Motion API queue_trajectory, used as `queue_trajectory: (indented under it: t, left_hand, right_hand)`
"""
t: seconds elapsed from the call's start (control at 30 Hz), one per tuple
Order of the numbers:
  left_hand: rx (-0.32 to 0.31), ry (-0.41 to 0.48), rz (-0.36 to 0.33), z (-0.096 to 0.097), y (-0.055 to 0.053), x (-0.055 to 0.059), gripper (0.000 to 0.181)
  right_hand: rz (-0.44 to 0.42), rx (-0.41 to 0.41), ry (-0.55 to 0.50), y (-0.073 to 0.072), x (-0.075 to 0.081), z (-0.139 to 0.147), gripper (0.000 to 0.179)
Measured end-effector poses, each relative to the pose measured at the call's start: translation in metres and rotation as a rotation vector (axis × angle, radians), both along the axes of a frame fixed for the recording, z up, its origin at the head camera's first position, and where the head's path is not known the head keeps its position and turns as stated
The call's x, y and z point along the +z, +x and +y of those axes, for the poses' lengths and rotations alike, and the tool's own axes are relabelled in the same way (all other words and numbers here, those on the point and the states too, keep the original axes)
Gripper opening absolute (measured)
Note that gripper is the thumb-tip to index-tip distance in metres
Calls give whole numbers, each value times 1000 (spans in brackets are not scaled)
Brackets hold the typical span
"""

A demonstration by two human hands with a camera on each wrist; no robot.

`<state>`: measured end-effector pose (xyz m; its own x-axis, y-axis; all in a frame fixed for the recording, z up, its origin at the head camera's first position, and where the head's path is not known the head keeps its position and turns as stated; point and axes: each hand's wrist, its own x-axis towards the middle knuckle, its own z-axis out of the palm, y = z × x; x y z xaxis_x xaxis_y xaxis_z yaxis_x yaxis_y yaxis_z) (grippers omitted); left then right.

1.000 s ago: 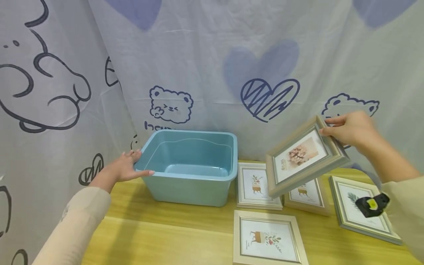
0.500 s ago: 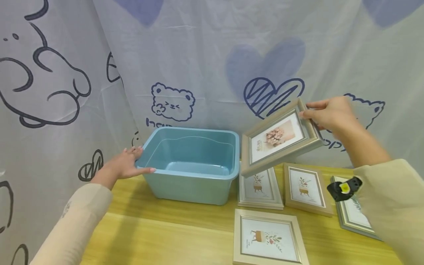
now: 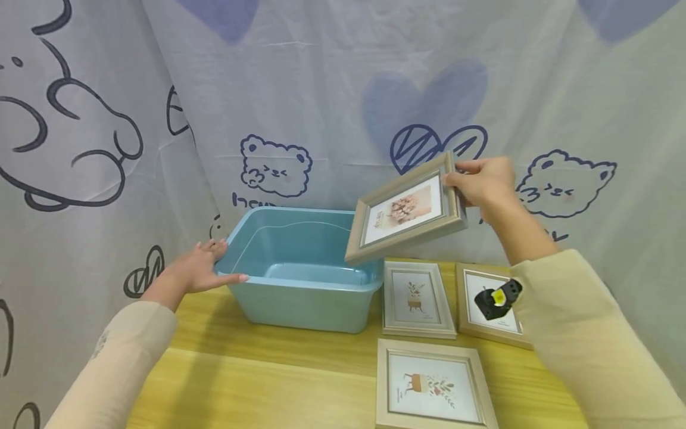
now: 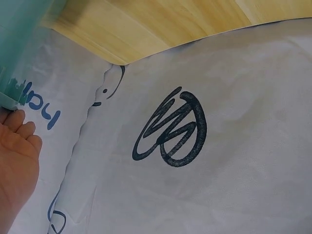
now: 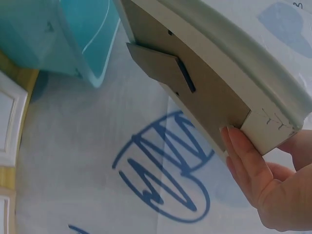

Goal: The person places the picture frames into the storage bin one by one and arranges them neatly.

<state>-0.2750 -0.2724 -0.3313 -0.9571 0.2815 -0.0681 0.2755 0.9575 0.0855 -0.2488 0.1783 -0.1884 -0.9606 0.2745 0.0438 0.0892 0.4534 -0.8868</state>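
At nine o'clock to eight, the left hand [image 4: 17, 165] enters from the frame's edge, palm showing, its fingers reaching up to the lower edge of a blue-green tub [image 4: 22, 39] at ten to eleven. A wood-grain counter [image 4: 165, 24] spans twelve to one (its near edge slightly bowed). Pale cloth [image 4: 258, 122] fills the rest, with a dark scribbled heart [image 4: 170, 131] near the centre and blue lettering [image 4: 41, 109] towards nine.
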Motion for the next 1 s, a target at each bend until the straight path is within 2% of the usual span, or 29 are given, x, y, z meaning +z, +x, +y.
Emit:
queue_trajectory:
  t: [0.27, 0.43, 0.67, 1.0]
  left_hand:
    - [8, -2, -1, 2, -2, -1, 103]
    - [5, -3, 4, 3, -3, -1, 101]
    - [0, 26, 13, 5, 0, -2, 100]
    - [14, 35, -8, 5, -1, -3, 102]
  right_hand:
    - [24, -45, -96, -16, -20, -23, 49]
    - [42, -57, -1, -26, -40, -33, 47]
    - [115, -42, 127, -35, -66, -39, 40]
    - [122, -65, 103, -41, -92, -46, 36]
